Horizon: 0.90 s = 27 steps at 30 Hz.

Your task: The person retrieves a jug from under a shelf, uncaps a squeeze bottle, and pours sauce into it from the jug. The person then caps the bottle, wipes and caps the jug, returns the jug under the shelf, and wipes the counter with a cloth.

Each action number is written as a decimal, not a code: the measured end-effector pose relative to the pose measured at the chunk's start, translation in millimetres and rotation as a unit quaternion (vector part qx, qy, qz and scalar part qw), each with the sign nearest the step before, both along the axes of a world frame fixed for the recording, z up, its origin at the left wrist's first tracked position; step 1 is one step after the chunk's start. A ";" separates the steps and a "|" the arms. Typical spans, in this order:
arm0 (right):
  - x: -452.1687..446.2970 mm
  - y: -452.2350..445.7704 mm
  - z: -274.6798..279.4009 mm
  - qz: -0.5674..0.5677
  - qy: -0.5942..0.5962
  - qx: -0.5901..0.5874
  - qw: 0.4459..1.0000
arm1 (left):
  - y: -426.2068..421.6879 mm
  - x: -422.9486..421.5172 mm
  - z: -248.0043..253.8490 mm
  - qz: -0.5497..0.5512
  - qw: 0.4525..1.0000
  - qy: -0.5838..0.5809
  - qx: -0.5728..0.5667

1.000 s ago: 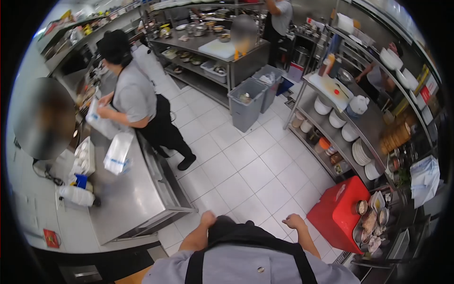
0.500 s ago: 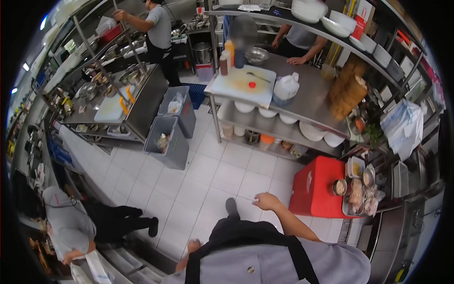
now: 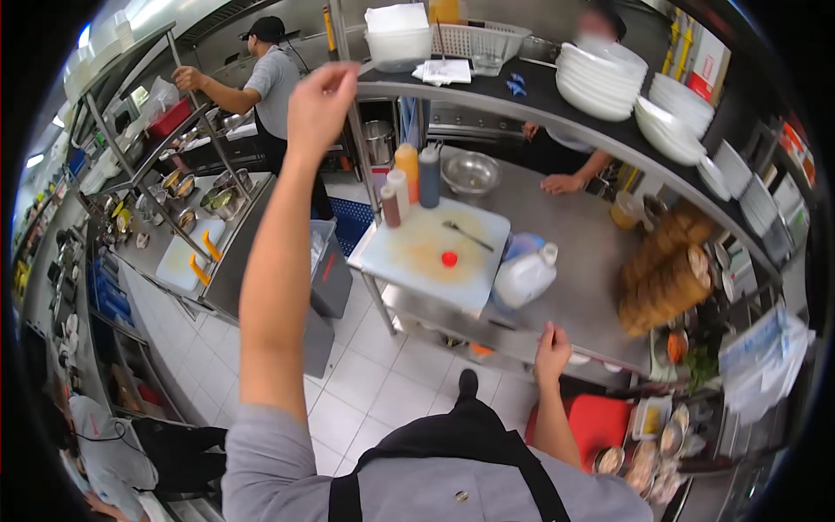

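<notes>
My left hand (image 3: 322,97) is raised beside the post at the left end of the upper shelf (image 3: 374,87). Its fingers are bent together; whether anything is between them cannot be made out. Low by the front edge of the steel table (image 3: 587,261), my right hand (image 3: 552,351) has its fingers drawn together, and any small thing in them is hidden. Nearest to it on the table stands a white plastic jug (image 3: 525,277). Left of the jug lies a stained white cutting board (image 3: 417,226) with a spoon (image 3: 468,235) and a red cap (image 3: 449,258).
Squeeze bottles (image 3: 406,178) and a metal bowl (image 3: 470,172) stand behind the board. Stacked bowls (image 3: 600,78) and white papers (image 3: 444,71) sit on the shelf. Bamboo steamers (image 3: 665,278) and a red cooler (image 3: 600,418) are rightward. Co-workers are behind the table and at left.
My left hand has risen from low by my body to shelf height. My right hand has moved forward and right to the table edge. The view is nearer the table.
</notes>
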State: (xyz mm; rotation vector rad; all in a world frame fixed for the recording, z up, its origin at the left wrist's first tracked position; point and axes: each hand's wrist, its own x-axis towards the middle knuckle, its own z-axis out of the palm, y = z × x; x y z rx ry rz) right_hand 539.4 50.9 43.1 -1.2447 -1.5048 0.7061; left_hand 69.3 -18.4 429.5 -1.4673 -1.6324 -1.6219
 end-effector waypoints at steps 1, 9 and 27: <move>7.9 20.9 -13.4 0.002 -0.049 -0.025 0.998 | 25.9 -4.2 33.7 0.058 0.996 0.052 -0.035; 50.0 122.2 -75.4 0.117 -0.206 -0.030 0.971 | 245.7 -142.7 99.9 0.221 0.931 0.267 -0.112; 45.2 145.7 -104.1 0.028 -0.287 -0.053 0.956 | 315.3 -145.4 111.5 0.294 0.882 0.274 -0.247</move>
